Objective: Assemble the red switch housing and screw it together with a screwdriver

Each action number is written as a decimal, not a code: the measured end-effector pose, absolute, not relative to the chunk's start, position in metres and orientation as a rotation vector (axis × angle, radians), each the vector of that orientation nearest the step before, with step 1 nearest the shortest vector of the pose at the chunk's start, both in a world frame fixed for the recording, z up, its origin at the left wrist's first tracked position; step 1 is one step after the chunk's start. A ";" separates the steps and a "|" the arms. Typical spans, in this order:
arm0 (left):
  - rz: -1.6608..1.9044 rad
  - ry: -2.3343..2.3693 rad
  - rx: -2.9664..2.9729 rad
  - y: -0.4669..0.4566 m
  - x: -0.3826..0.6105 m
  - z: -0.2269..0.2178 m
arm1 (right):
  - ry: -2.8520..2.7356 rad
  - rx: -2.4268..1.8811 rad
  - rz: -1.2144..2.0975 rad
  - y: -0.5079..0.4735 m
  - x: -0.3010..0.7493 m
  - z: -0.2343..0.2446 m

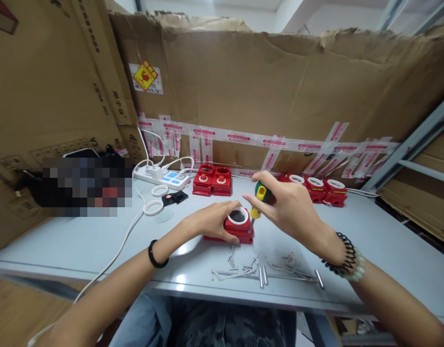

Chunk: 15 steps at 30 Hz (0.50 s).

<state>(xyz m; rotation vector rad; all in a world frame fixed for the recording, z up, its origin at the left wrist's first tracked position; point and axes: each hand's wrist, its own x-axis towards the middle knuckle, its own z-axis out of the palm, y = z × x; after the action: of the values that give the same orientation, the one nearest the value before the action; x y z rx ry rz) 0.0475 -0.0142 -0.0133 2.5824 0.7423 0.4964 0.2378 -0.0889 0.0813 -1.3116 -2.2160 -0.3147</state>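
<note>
A red box-shaped housing (245, 237) with a white ring (238, 216) around a dark round opening lies on the table in front of me. My left hand (218, 219) is wrapped over its left side, thumb along the front. In my right hand (292, 202) is a screwdriver (260, 200) with a green and yellow handle. Its shaft points down, slightly tilted, and the tip meets the housing's right front corner; a screw under it is too small to make out. Close in front of the housing lie several loose screws (232, 258).
Metal pins (263, 277), a long rod (290, 275) and strings lie near the front edge. Red housings stand behind, left (212, 180) and right (326, 190). A power strip (164, 176), white rings (154, 207) and a cable (126, 236) lie on the left. Cardboard (236, 82) walls the back.
</note>
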 end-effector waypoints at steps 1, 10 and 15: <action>0.487 0.753 2.588 -0.014 0.048 -0.013 | -2.181 -1.338 -0.399 -0.088 0.238 0.081; 0.444 0.778 2.619 -0.016 0.048 -0.011 | -2.283 -1.270 -0.129 -0.091 0.242 0.087; 0.444 0.765 2.605 -0.016 0.048 -0.011 | -2.295 -1.224 -0.143 -0.094 0.241 0.087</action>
<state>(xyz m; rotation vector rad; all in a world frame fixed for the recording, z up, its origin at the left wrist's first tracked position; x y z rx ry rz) 0.0479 -0.0156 -0.0111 2.6053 0.7652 0.4438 0.2413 -0.0944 0.0868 -1.2245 -2.2955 -0.1431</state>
